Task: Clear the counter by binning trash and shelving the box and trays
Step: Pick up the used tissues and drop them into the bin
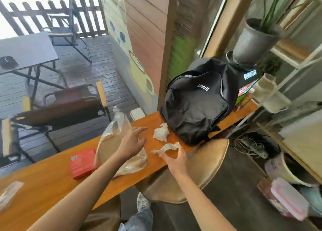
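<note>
1. At the far left edge of the wooden counter [52, 182] we see a blurred clear wrapper [8, 192]; what it holds we cannot tell.
2. Further right a red box [82, 162] lies flat on the counter, just beside a large clear plastic bag [115, 135].
3. The bag spreads over the counter with its knotted top rising toward the far edge. Something brownish shows through it, too blurred for us to name.
4. Our left hand [131, 142] hovers over the right part of the bag, palm down, fingers spread and loosely extended toward the tissues, gripping nothing.
5. A small white box [137, 113] sits at the counter's far edge, behind the bag.
6. A crumpled white tissue [161, 133] lies on the counter, just beside the base of the backpack.
7. A second, flatter tissue [166, 147] lies nearer the front edge. Our right hand [175, 160] reaches it with fingers spread, the fingertips touching its near side; we cannot tell whether they pinch it.
8. A black backpack [196, 101] stands upright on the counter's right part.
9. A gold-coloured stool seat [200, 168] sits just under the counter's front edge, below the right hand.
</note>
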